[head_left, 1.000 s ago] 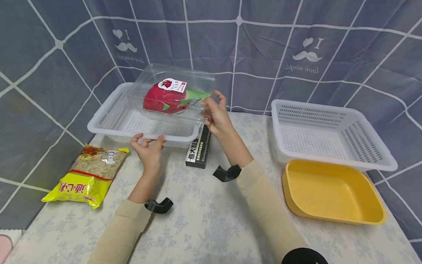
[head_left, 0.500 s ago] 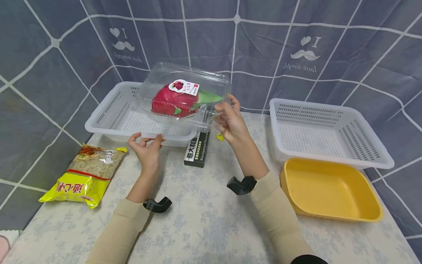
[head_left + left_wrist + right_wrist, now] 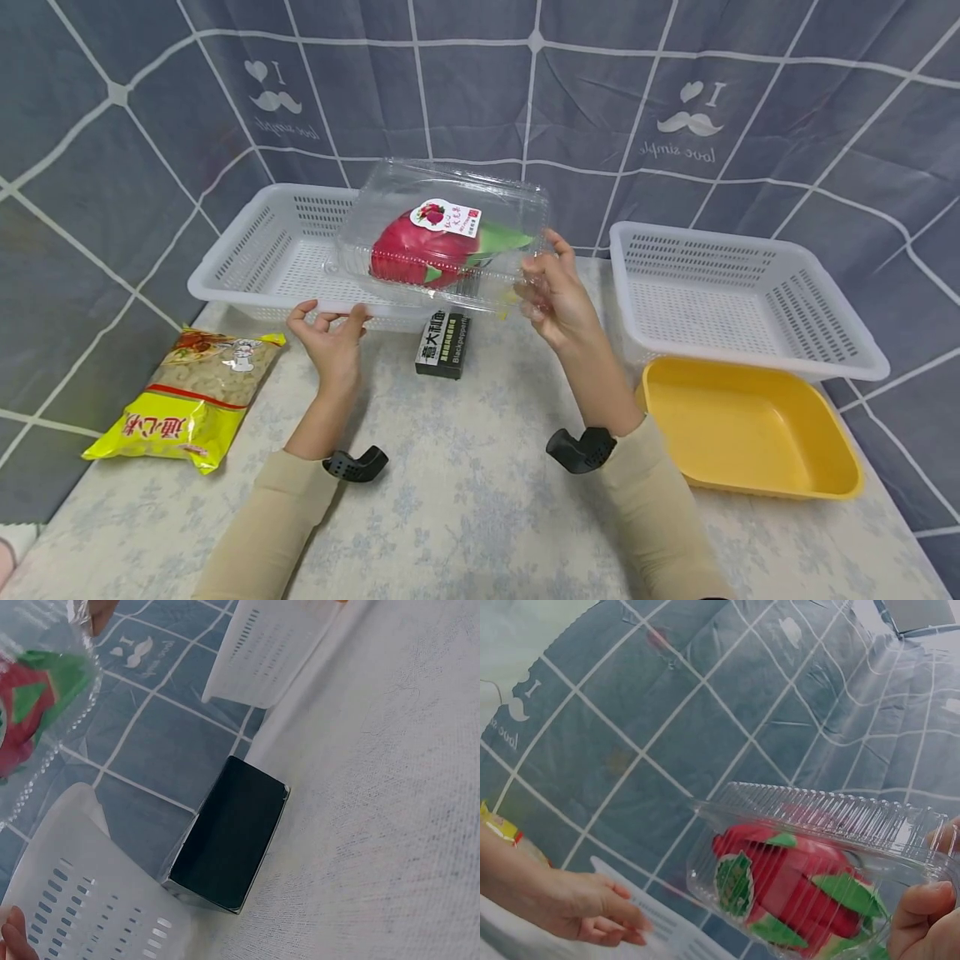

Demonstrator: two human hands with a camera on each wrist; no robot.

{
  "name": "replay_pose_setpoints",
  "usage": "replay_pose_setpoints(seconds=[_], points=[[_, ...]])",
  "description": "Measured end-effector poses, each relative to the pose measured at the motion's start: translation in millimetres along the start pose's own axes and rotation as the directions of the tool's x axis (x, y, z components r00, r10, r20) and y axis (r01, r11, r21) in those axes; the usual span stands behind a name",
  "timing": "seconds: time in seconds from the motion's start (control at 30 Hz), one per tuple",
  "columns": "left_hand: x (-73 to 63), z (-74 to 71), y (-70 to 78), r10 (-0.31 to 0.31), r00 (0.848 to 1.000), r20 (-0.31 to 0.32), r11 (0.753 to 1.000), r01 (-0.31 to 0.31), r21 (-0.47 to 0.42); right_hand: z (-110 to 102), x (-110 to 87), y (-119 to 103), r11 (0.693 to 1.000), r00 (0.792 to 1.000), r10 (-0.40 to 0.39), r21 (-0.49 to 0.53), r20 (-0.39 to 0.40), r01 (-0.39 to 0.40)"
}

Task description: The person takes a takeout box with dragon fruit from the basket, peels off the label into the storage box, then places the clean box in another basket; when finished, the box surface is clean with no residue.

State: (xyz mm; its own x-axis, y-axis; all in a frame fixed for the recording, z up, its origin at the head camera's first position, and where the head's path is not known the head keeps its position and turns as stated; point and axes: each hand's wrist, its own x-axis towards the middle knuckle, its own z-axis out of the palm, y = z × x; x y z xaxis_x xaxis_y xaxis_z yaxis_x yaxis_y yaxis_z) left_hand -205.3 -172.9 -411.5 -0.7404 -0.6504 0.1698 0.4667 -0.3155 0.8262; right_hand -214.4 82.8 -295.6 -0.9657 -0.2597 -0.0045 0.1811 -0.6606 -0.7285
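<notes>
My right hand [image 3: 566,300] grips the right end of a clear plastic clamshell box [image 3: 457,187], held tilted in the air. Inside it lies a pink-red dragon fruit [image 3: 408,250] with green tips, under a white label on the lid. The box overlaps the right part of a white slotted basket [image 3: 225,292] in the head view. My left hand [image 3: 333,342] pinches that basket's front rim; its fingertips also show on the rim in the left wrist view. A dark green carton [image 3: 442,354] with white lettering stands just right of the basket, partly hidden behind the clamshell.
A yellow bag of pasta [image 3: 187,400] lies on the table left of my left forearm. On the right are a second white basket [image 3: 738,358] and, in front of it, a yellow tub [image 3: 750,483]. A grey tile-patterned curtain [image 3: 480,100] hangs behind the table.
My right hand has carried the clamshell with the dragon fruit to the right and slightly down, away from over the left basket. The left hand keeps its place at the basket rim.
</notes>
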Motion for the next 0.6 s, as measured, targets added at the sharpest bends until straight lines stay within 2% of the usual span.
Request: replay_pose_setpoints(seconds=[0.17,0.43,0.6], points=[[0.3,0.5,0.8,-0.005,1.000,-0.006,1.000,0.005,0.001,-12,-12.6,-5,1.000,1.000,-0.007,0.015,-0.002,0.007],[1.5,0.9,0.6,-0.004,1.000,-0.010,1.000,0.004,0.011,-35,-32.8,-12,0.999,1.000,-0.014,-0.038,-0.023,0.013],[0.3,1.2,0.6,-0.011,1.000,-0.004,1.000,0.011,0.021,-50,-48.5,-14,0.999,1.000,0.015,0.041,-0.009,-0.015]])
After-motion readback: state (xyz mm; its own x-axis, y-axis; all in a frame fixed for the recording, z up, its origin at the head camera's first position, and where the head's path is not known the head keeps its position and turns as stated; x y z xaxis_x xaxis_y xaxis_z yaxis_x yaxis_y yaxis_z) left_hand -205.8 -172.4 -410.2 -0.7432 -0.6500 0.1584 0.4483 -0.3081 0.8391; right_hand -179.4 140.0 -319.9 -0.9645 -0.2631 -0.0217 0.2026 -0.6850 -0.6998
